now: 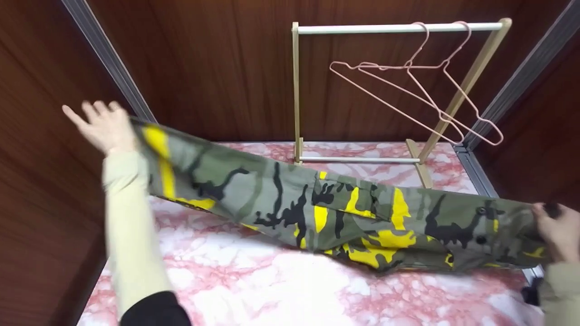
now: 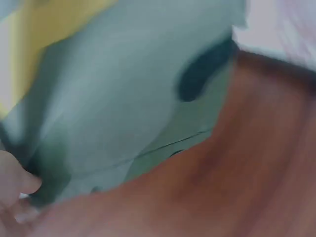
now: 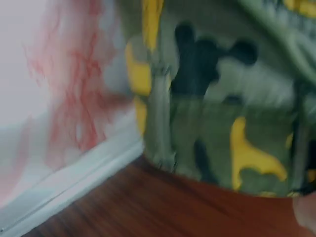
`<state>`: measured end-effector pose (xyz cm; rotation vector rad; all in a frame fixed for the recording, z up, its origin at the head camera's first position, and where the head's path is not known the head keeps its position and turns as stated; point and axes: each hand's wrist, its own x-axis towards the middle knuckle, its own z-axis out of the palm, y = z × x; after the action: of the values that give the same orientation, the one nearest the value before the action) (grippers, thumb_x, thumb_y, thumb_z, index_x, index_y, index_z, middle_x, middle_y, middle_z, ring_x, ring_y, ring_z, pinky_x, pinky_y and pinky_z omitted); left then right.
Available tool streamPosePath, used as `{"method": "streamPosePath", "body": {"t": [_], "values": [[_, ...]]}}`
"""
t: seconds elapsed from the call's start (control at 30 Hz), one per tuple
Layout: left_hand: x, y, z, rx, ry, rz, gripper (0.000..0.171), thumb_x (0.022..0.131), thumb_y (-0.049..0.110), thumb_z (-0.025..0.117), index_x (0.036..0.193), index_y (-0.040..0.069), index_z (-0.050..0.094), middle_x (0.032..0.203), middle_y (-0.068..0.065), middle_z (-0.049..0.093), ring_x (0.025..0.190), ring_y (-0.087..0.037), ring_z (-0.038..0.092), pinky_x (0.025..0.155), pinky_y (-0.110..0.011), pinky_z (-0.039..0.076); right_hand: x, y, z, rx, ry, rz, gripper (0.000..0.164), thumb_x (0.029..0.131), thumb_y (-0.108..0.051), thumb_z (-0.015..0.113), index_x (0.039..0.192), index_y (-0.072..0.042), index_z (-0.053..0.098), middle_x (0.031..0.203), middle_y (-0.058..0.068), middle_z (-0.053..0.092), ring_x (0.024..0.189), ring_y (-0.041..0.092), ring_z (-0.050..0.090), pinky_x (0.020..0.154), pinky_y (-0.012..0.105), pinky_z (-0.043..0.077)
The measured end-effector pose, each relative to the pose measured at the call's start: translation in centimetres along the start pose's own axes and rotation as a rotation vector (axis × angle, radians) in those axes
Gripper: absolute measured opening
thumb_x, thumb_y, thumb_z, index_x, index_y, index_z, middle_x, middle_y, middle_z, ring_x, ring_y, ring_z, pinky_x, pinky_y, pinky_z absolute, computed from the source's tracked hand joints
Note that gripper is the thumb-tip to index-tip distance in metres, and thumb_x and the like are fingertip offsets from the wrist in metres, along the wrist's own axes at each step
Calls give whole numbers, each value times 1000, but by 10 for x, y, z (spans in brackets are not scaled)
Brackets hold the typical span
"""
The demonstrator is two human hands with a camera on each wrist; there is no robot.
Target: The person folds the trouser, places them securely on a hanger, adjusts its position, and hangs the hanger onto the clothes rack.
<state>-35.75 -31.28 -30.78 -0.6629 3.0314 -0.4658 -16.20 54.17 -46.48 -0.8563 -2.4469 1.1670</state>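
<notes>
A pair of camouflage cargo trousers (image 1: 281, 199) in grey, green, black and yellow is stretched between my two hands, doubled lengthwise. At the far left my left hand (image 1: 111, 129) holds the hem end, raised higher than the other end, with several fingers spread. The left wrist view shows that hand (image 2: 15, 182) at the edge of the blurred cloth (image 2: 118, 98). Over at the right, my right hand (image 1: 559, 226) grips the waist end. Belt loops on the waistband (image 3: 222, 143) appear in the right wrist view, where only a bit of the hand (image 3: 306, 210) shows.
Behind the trousers stands a small rack (image 1: 297, 90) with wooden posts and a white rail (image 1: 362, 29). Two pink hangers (image 1: 376, 93) hang from its right part. Below lies a pink-and-white marbled surface (image 1: 272, 290). Brown wood-grain panels (image 1: 217, 68) with grey metal edging (image 1: 118, 59) enclose it.
</notes>
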Motion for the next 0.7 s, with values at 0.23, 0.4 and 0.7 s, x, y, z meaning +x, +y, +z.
{"method": "streamPosePath", "body": {"t": [0.23, 0.4, 0.7], "values": [[-38, 126, 57, -294, 301, 185, 54, 106, 5, 23, 160, 6, 19, 167, -27, 10, 156, -49, 0, 115, -81, 6, -4, 12, 41, -432, -38, -153, 58, 94, -18, 54, 142, 10, 39, 134, 47, 41, 116, 68, 40, 87, 74, 35], [-89, 193, 119, -415, 79, 454, 55, 104, 23, 38, 156, 6, 30, 165, -24, 21, 155, -46, 11, 117, -78, 4, -26, 19, 78, -515, -109, -400, 46, 86, -12, 61, 127, 8, 55, 119, 46, 52, 97, 66, 51, 69, 70, 43], [-122, 256, 171, -445, -82, 753, 46, 103, 23, 49, 148, 11, 44, 152, -14, 46, 144, -37, 34, 124, -54, 25, -44, -9, 147, -421, -284, -646, 23, 94, -10, 62, 112, 4, 66, 113, 32, 66, 104, 55, 60, 85, 68, 46]]}}
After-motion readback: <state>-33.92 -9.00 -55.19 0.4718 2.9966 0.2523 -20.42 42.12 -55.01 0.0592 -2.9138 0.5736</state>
